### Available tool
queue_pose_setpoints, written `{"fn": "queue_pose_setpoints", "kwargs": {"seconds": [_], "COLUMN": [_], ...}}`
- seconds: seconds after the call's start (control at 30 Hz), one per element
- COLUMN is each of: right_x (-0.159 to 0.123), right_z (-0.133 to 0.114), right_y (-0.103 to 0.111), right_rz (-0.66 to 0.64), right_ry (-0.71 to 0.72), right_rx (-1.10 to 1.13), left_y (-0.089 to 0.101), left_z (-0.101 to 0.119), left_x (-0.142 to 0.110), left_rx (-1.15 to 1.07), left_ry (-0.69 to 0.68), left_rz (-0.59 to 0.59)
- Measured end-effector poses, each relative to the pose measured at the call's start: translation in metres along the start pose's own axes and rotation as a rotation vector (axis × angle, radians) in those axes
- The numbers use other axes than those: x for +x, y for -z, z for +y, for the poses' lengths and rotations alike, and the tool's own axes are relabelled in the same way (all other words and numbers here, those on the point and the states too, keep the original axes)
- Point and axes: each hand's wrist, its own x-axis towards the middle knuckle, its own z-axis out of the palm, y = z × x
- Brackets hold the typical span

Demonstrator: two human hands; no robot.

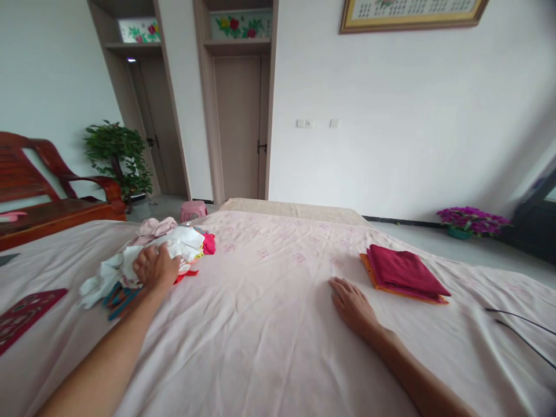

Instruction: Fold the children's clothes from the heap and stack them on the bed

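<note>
On the flowered sheet (269, 301), the left hand (155, 266) touched piled white cloth (186, 240), maybe picking it, grip unclear, next needing a pinch, while the right hand (354, 304) lay flat near folded red cloth (402, 269).

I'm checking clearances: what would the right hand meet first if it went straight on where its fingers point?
The way looks free: the right hand would likely just cross more sheet, though depth toward the far edge is unclear.

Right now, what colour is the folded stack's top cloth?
Top cloth: deep red, best in head view.
</note>
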Motion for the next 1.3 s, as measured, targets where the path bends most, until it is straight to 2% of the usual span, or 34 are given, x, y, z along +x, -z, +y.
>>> {"fn": "queue_pose_setpoints", "kwargs": {"seconds": [0.1, 0.17, 0.23, 0.3, 0.37, 0.4, 0.43, 0.5, 0.53, 0.57, 0.6, 0.63, 0.7, 0.77, 0.87, 1.0, 1.3], "right_x": [0.0, 0.0, 0.0, 0.0, 0.0, 0.0, -0.001, -0.001, -0.002, -0.003, -0.003, -0.004, -0.005, -0.006, -0.007, -0.008, -0.013], "right_z": [-0.006, -0.007, -0.008, -0.008, -0.007, -0.007, -0.006, -0.006, -0.006, -0.006, -0.006, -0.007, -0.008, -0.01, -0.012, -0.014, -0.017], "right_y": [0.008, 0.012, 0.013, 0.012, 0.011, 0.011, 0.011, 0.011, 0.012, 0.013, 0.014, 0.015, 0.016, 0.017, 0.018, 0.017, 0.021], "right_rz": [-0.013, -0.013, -0.008, -0.006, -0.009, -0.012, -0.013, -0.011, -0.008, -0.004, 0.0, 0.003, 0.004, 0.008, 0.031, 0.044, 0.037], "right_ry": [0.0, -0.007, -0.019, -0.027, -0.03, -0.029, -0.028, -0.025, -0.023, -0.023, -0.025, -0.029, -0.038, -0.038, -0.036, -0.046, -0.052], "right_rx": [0.002, 0.01, 0.023, 0.03, 0.031, 0.033, 0.036, 0.048, 0.055, 0.06, 0.064, 0.068, 0.076, 0.085, 0.091, 0.085, 0.1], "left_y": [0.006, 0.013, 0.023, 0.035, 0.049, 0.056, 0.064, 0.075, 0.078, 0.079, 0.078, 0.073, 0.058, 0.038, 0.01, -0.009, -0.025], "left_z": [-0.025, -0.026, -0.012, 0.018, 0.056, 0.075, 0.093, 0.122, 0.131, 0.136, 0.139, 0.138, 0.13, 0.116, 0.092, 0.073, 0.067], "left_x": [0.017, 0.025, 0.027, 0.018, -0.006, -0.024, -0.043, -0.084, -0.103, -0.119, -0.132, -0.14, -0.146, -0.143, -0.135, -0.136, -0.135], "left_rx": [-0.072, -0.165, -0.234, -0.346, -0.663, -0.829, -0.969, -1.13, -1.137, -1.098, -1.038, -0.966, -0.807, -0.627, -0.331, -0.16, -0.165], "left_ry": [0.048, 0.049, 0.065, 0.069, -0.003, -0.076, -0.194, -0.466, -0.581, -0.66, -0.708, -0.732, -0.731, -0.71, -0.643, -0.601, -0.642], "left_rz": [-0.11, -0.117, -0.076, -0.017, -0.014, -0.082, -0.231, -0.625, -0.813, -0.931, -0.973, -0.952, -0.773, -0.57, -0.393, -0.341, -0.347]}}
